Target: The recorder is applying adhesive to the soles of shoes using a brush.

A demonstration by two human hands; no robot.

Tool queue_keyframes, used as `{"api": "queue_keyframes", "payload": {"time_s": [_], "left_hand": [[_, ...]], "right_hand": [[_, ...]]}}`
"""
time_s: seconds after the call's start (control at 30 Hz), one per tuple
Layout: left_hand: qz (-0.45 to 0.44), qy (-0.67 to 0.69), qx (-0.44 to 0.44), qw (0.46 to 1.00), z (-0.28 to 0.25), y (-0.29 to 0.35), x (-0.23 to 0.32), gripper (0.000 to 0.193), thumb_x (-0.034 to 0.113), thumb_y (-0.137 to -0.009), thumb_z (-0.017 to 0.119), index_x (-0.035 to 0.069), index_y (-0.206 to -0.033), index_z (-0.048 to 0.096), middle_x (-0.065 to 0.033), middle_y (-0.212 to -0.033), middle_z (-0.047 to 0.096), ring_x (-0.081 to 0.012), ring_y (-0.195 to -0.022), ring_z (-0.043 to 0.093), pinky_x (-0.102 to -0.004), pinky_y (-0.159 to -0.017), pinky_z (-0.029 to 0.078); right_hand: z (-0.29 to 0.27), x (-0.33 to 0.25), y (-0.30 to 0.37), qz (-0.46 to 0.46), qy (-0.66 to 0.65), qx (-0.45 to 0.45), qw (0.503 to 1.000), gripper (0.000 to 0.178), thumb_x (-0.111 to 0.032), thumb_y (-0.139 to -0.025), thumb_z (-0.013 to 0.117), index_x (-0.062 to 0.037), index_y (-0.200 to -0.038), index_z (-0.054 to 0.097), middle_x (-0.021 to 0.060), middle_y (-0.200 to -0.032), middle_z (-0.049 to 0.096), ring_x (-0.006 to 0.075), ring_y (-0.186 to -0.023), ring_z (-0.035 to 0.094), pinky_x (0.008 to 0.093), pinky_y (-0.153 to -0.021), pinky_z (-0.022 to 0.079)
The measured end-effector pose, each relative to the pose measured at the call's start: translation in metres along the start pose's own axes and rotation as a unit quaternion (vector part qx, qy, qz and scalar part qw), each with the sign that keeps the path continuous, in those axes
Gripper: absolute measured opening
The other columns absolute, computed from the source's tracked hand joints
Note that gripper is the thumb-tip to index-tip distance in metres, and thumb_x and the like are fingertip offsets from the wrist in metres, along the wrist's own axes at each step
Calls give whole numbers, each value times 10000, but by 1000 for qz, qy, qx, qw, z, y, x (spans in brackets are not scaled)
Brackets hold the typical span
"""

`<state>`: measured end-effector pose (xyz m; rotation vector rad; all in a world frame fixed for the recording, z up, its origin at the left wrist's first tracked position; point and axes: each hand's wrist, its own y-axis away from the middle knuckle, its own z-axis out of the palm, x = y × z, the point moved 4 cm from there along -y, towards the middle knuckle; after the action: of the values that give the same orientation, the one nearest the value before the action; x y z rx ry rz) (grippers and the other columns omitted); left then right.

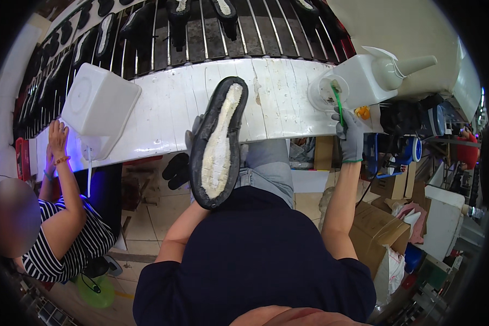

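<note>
My left hand [192,135], in a grey glove, is closed around a black shoe upper [202,155] from behind. The shoe stands nearly upright in front of my body, with its pale, cream-white underside [217,155] facing me; most of the hand is hidden behind it. My gloved right hand [352,136] is at the table's right edge, gripping the green handle of a brush [337,101]. The brush's head reaches into a translucent plastic tub [316,96] on the white table [277,117].
Beyond the table runs a roller conveyor [247,32] carrying several black shoes. A white plastic container [100,98] stands at the left, near a co-worker's hands [58,138]. At the right are a white jug [358,81] and a blue rack [386,155]; cardboard boxes [377,231] lie below.
</note>
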<state>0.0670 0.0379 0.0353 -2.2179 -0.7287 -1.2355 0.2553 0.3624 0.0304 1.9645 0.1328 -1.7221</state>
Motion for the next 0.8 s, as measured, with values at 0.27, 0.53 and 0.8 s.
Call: {"api": "queue_keyframes", "payload": {"time_s": [0.27, 0.53, 0.8], "left_hand": [[25, 170, 151, 973, 30, -17, -4, 606, 100, -876, 670, 16, -1391, 361, -156, -1298, 512, -212, -988, 621, -359, -906, 532], [160, 170, 210, 949, 33, -16, -21, 743, 157, -826, 709, 40, -1438, 303, -201, -1371, 451, -327, -1241, 470, -519, -1080, 295], [233, 88, 287, 925, 41, -16, -34, 662, 164, -839, 683, 76, -1392, 332, -190, -1362, 464, -333, -1247, 490, -570, -1107, 251]], "right_hand": [[55, -61, 29, -113, -31, -158, 980, 275, -170, -950, 568, 37, -1108, 654, 14, -761, 601, 39, -562, 403, 188, -481, 280], [129, -67, 133, -119, 111, -354, 921, 296, 54, -755, 714, -15, -1042, 731, 41, -884, 691, 92, -768, 617, 220, -665, 488], [138, -59, 138, -201, 185, -324, 906, 288, 73, -738, 724, 8, -1019, 727, 84, -875, 682, 105, -758, 627, 225, -657, 506]]}}
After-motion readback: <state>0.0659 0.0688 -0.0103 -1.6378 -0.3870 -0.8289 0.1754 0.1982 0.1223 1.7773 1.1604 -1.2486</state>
